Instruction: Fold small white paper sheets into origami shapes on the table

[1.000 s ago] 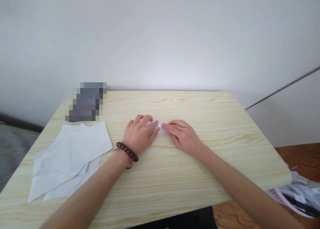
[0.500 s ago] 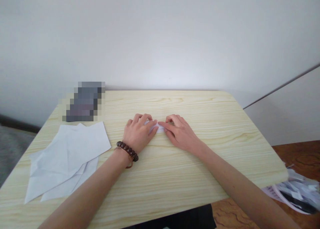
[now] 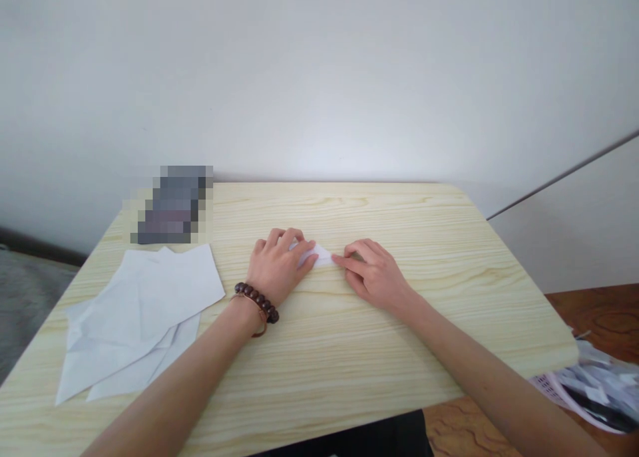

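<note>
A small folded piece of white paper (image 3: 322,254) lies on the wooden table, narrowing to a point on its right side. My left hand (image 3: 279,261) is closed over its left part, thumb and index finger pressing it down; that part is hidden under the fingers. A dark beaded bracelet (image 3: 257,299) circles the left wrist. At the paper's right tip, my right hand (image 3: 374,271) touches with its index fingertip, the other fingers curled in and the thumb lying below.
Several overlapping white paper sheets (image 3: 144,310) lie at the table's left. Behind them is a dark pixelated object (image 3: 172,204). A white wall (image 3: 319,78) borders the table's far edge. Below the right corner, a pink basket (image 3: 554,394) holds paper scraps.
My right hand has slid right and slightly toward me, from the paper's middle to its pointed tip, uncovering more of it. My left hand stays in place on the paper.
</note>
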{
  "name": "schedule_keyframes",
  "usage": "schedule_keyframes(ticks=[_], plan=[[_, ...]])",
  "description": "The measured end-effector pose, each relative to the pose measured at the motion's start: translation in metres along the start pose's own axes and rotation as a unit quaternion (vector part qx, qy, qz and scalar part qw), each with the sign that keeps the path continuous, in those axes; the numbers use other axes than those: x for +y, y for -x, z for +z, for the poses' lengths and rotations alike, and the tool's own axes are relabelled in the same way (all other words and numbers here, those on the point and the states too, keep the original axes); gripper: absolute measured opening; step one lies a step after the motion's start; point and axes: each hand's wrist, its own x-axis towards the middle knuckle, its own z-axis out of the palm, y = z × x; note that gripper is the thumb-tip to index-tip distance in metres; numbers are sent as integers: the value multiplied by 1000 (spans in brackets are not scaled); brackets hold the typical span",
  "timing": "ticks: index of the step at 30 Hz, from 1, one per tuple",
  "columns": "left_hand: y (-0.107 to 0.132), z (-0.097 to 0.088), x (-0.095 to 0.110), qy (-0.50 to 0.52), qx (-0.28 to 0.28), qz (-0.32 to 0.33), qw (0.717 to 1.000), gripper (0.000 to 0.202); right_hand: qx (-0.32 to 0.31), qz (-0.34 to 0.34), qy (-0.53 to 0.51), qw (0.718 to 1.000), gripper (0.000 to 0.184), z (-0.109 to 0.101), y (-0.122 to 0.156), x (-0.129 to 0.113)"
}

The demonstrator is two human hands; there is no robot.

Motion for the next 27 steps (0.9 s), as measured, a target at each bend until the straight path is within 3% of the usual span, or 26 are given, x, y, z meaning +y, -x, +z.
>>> schedule_keyframes(ticks=[6, 10, 15, 21, 27], plan=[[-2, 4, -5, 44, 1, 18, 999, 27, -2, 79, -97, 992, 16, 9, -28, -3], [-6, 7, -12, 129, -8, -29, 991, 23, -15, 107, -107, 988, 17, 18, -44, -6], [-9, 5, -16, 232, -29, -62, 970, 14, -20, 79, -112, 990, 15, 19, -43, -6], [-9, -3, -14, 340, -43, -78, 936, 24, -29, 23, -120, 992, 15, 18, -42, -9], [-6, -5, -10, 313, -26, -36, 949, 25, -2, 4, -87, 996, 17, 19, -42, -11]])
